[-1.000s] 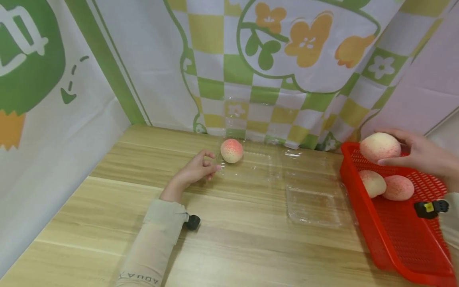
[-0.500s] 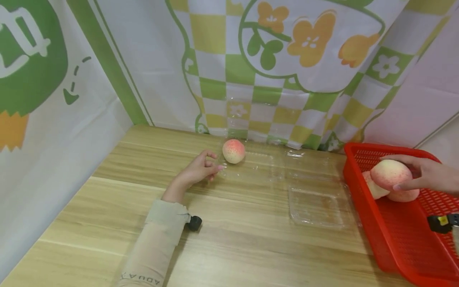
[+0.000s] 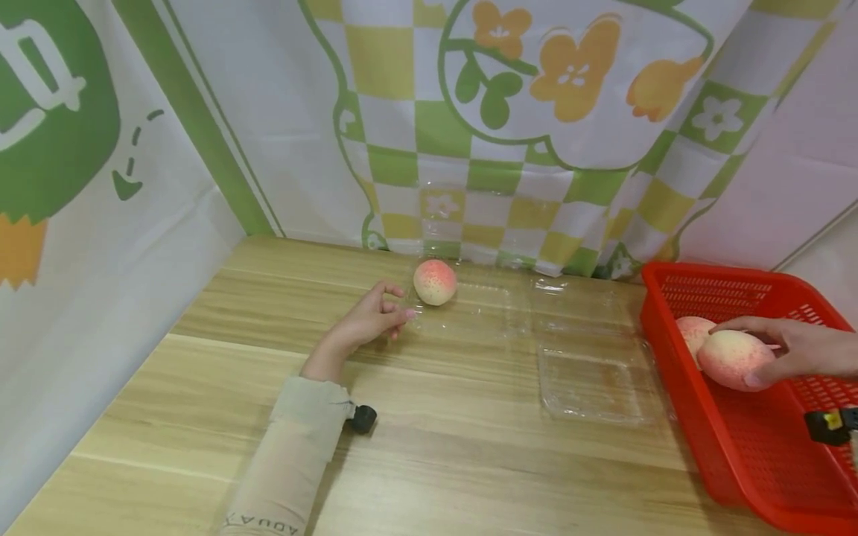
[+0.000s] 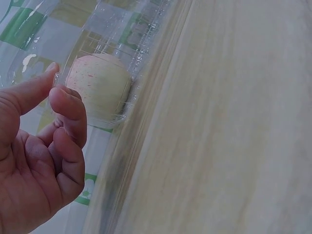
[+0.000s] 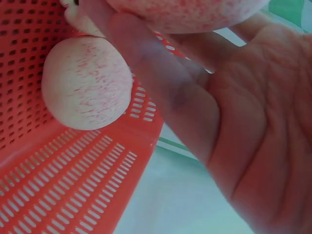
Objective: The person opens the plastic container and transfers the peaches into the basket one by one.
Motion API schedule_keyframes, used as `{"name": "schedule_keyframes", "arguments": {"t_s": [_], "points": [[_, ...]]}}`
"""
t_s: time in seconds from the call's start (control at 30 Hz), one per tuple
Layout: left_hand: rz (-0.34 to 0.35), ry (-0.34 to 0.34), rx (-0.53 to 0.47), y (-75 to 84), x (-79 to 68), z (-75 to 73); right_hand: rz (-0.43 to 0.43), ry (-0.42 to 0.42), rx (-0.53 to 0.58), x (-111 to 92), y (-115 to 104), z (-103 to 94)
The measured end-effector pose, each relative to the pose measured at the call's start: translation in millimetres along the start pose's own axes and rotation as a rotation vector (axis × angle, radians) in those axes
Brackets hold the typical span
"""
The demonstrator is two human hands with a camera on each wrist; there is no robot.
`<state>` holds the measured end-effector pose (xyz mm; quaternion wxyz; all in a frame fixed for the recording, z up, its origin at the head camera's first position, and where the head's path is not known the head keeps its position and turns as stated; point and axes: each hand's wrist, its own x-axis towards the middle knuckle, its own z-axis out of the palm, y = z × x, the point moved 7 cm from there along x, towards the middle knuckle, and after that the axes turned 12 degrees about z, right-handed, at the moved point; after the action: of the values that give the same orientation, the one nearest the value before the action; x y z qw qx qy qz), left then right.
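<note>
My left hand (image 3: 369,316) pinches the left rim of a clear plastic clamshell box (image 3: 482,313) between thumb and index finger. One pink and cream peach (image 3: 435,283) sits in the left part of that box; the left wrist view shows this peach (image 4: 100,87) through the plastic. At the right, my right hand (image 3: 804,346) grips another peach (image 3: 733,360) low inside a red plastic basket (image 3: 720,461). Beside the held one lies a further peach (image 3: 693,333), partly covered. In the right wrist view the held peach (image 5: 195,14) is cut off by the top edge, above a peach (image 5: 87,83) in the basket.
A second clear clamshell box (image 3: 596,383) lies open between the first box and the basket. The wooden table (image 3: 469,461) meets a patterned curtain (image 3: 496,134) at the back. Each wrist wears a small black camera (image 3: 363,419).
My right hand has lowered the peach it holds into the basket, down onto or close over the other peaches. The left hand and its box have stayed in place.
</note>
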<state>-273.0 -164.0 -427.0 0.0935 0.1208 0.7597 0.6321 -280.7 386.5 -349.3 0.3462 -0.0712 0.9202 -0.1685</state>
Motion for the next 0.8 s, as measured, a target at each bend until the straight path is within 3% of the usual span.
{"name": "schedule_keyframes", "arguments": {"t_s": [0.13, 0.43, 0.53, 0.67, 0.8], "points": [[0.006, -0.005, 0.0, -1.7, 0.5, -0.3, 0.006, -0.071, 0.053, 1.8, 7.8, 10.3], [-0.001, 0.008, -0.002, -1.6, 0.3, -1.1, 0.016, -0.039, 0.062, 11.8, 13.0, 23.3], [0.002, 0.007, 0.0, -1.3, -0.5, -1.1, -0.025, -0.048, 0.063, 14.6, 10.1, 26.5], [0.008, -0.004, -0.012, -1.3, -0.3, -0.4, -0.065, -0.133, 0.094, 19.2, 8.2, 33.6], [0.005, -0.01, -0.027, -2.4, 1.0, 0.8, -0.041, -0.194, 0.117, 23.9, 10.3, 40.3]]}}
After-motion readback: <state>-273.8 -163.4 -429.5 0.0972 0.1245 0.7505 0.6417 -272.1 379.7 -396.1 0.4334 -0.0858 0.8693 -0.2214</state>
